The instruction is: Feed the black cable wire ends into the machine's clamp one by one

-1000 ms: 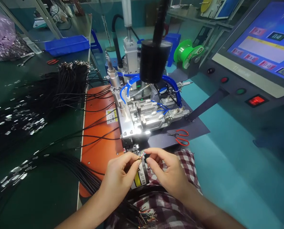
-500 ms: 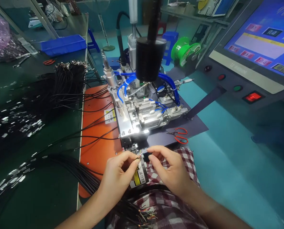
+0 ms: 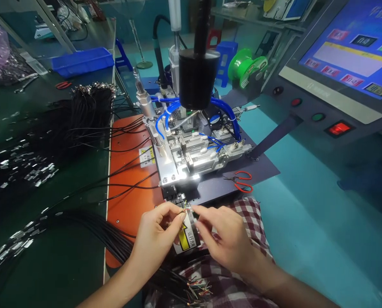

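My left hand (image 3: 155, 239) pinches the stripped end of a thin black cable (image 3: 185, 207), whose coloured wire tips stick up between my fingers. My right hand (image 3: 225, 239) meets it from the right, thumb and forefinger closed on the same wire tips. Both hands hover just in front of the black slot (image 3: 178, 199) at the front of a metal fixture (image 3: 194, 158) lit from above. A bundle of stripped cables (image 3: 191, 291) lies across my lap on checked cloth.
An orange plate (image 3: 129, 188) and a dark mat (image 3: 223, 184) carry the fixture. Red snips (image 3: 240, 180) lie on the mat. Black cable bundles (image 3: 49, 141) cover the green bench at left. A touchscreen console (image 3: 341, 64) stands at right, a green spool (image 3: 247, 66) behind.
My right hand has closed in from the right and now pinches the wire tips with the left. The view shifted slightly.
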`<state>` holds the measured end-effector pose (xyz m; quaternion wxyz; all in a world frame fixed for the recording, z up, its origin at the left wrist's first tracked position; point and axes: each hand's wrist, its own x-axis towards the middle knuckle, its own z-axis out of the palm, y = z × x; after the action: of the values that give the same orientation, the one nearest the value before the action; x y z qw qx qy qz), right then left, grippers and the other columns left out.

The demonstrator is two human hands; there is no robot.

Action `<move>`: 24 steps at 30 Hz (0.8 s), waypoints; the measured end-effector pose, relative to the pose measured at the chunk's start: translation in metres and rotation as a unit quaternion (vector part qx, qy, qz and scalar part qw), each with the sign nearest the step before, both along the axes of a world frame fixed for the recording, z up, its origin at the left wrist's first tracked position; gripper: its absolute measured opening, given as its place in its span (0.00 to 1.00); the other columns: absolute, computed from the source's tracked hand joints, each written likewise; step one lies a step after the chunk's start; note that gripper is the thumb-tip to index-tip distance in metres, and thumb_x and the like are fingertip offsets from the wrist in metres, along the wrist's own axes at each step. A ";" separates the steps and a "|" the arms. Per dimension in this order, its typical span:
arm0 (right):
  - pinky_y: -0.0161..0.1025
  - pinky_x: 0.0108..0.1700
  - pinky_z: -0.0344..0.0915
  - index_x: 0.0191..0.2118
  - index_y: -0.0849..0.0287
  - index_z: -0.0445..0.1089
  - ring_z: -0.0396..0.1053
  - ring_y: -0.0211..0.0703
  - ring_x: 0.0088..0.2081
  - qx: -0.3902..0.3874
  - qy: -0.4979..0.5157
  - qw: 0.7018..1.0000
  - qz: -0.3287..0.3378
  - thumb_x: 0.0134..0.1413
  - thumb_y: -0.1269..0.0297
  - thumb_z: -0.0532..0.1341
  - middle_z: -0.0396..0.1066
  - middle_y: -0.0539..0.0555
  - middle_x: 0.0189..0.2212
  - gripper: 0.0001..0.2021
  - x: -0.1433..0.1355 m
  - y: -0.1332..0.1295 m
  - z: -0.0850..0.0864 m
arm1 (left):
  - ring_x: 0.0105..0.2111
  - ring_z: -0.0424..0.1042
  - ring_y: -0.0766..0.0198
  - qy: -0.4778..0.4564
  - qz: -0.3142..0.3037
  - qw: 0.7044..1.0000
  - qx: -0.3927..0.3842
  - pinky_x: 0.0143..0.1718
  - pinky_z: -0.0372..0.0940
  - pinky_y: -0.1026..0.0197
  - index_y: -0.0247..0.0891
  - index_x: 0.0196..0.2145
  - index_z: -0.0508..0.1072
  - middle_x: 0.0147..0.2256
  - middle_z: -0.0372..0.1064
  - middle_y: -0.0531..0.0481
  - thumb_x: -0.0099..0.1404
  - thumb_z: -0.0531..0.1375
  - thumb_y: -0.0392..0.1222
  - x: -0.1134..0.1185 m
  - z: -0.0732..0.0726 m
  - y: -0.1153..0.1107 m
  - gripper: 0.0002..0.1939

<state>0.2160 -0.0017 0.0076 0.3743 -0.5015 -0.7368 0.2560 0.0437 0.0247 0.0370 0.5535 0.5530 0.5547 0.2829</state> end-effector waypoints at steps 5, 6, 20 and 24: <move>0.35 0.27 0.61 0.35 0.58 0.68 0.63 0.36 0.23 -0.261 0.254 0.930 -0.049 0.55 0.63 0.57 0.68 0.49 0.24 0.06 -0.006 0.011 0.005 | 0.16 0.63 0.70 0.010 0.000 1.000 0.002 0.16 0.59 0.69 0.36 0.27 0.69 0.18 0.62 0.57 0.60 0.58 0.43 0.001 0.001 -0.001 0.09; 0.33 0.24 0.59 0.32 0.59 0.67 0.61 0.35 0.21 -0.307 0.301 0.902 -0.036 0.55 0.61 0.58 0.66 0.48 0.22 0.07 -0.008 0.014 0.006 | 0.16 0.63 0.70 0.008 -0.001 1.000 0.002 0.17 0.59 0.69 0.36 0.27 0.69 0.18 0.62 0.57 0.60 0.58 0.43 0.001 0.001 -0.001 0.08; 0.30 0.23 0.54 0.25 0.61 0.66 0.55 0.31 0.21 -0.289 0.361 0.886 -0.032 0.52 0.67 0.60 0.60 0.45 0.19 0.07 -0.025 0.010 0.004 | 0.14 0.51 0.75 -0.101 0.018 0.989 -0.106 0.15 0.47 0.72 0.37 0.33 0.67 0.16 0.54 0.62 0.59 0.60 0.46 0.000 0.002 0.002 0.10; 0.31 0.26 0.56 0.24 0.60 0.66 0.57 0.33 0.23 -0.226 0.293 0.928 -0.037 0.53 0.70 0.58 0.62 0.46 0.20 0.07 -0.027 0.007 0.005 | 0.22 0.60 0.72 -0.089 0.016 0.994 -0.064 0.20 0.54 0.71 0.38 0.35 0.67 0.26 0.63 0.56 0.57 0.62 0.42 0.004 0.007 0.001 0.09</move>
<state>0.1887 0.0058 0.0123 0.4593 -0.5022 -0.4983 0.5372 0.0480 0.0254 0.0444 0.6303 0.4804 0.5291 0.3032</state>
